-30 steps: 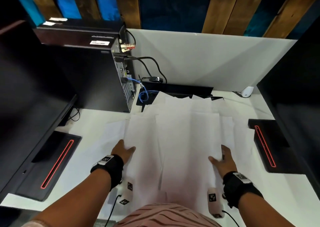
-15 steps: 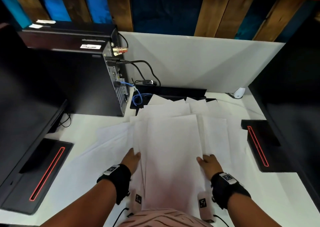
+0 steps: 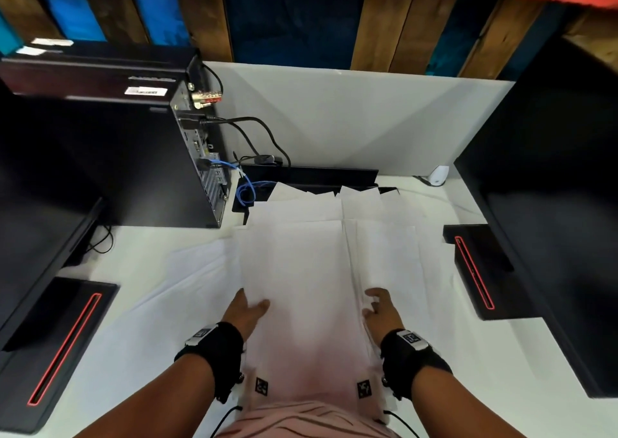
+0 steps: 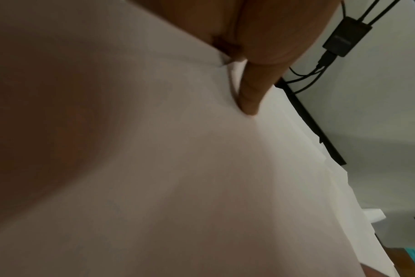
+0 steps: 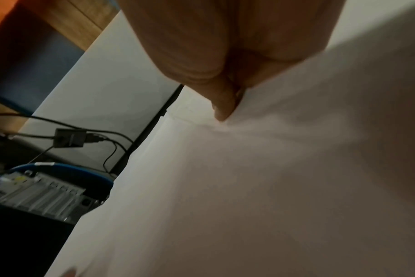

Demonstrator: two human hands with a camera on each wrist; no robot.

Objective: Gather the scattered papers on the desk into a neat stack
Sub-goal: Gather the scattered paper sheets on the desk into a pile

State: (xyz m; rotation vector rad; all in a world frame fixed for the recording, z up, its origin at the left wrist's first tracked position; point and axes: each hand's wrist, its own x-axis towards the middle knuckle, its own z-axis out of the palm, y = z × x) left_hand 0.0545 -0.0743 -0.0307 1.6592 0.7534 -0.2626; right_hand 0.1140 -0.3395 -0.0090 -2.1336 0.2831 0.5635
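Note:
Several white papers [image 3: 301, 270] lie overlapped in a loose pile at the middle of the white desk [image 3: 140, 304]; some sheets still fan out to the left and right. My left hand [image 3: 250, 307] holds the pile's left edge, thumb [image 4: 248, 101] on top and fingers hidden beneath the sheets. At the pile's right edge, my right hand [image 3: 376, 307] pinches the papers [image 5: 249, 187], its thumb [image 5: 223, 106] pressing creases into the top sheet. The papers [image 4: 225, 168] fill most of the left wrist view.
A black computer tower [image 3: 140, 156] with cables [image 3: 247, 193] stands at the back left. Black monitors [image 3: 33, 220] [image 3: 561, 203] flank the desk, their bases [image 3: 57, 347] [image 3: 478, 270] lined with red. A black tray [image 3: 327, 176] and white partition [image 3: 351, 120] close the back.
Both hands have slid inward towards each other, pushing the spread sheets into a narrower pile. The thumbs now sit on the top sheet's edges.

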